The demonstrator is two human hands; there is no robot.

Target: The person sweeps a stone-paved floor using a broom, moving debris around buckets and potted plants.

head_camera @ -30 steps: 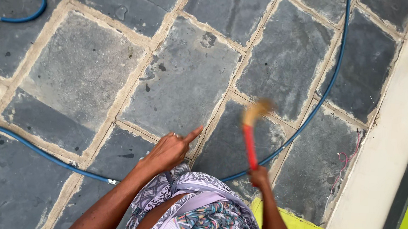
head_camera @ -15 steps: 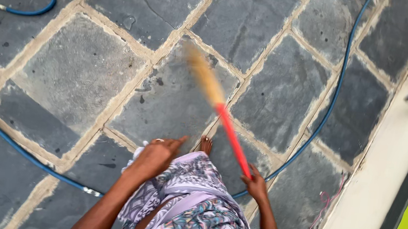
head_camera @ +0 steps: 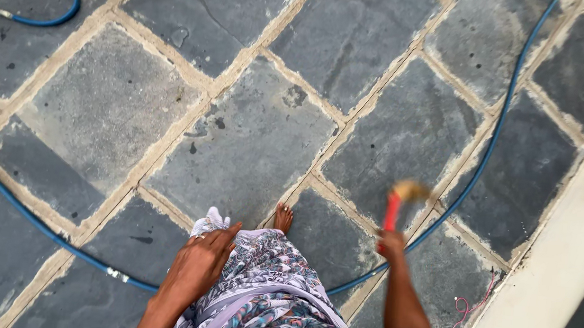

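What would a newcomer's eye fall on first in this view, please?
Probably the red-handled broom, blurred in motion right of centre and gripped by the right hand. Next, the blue hose curving across the grey stone paving from upper right to lower left. At the bottom, the left hand clutches the patterned garment, with a bare foot just beyond.
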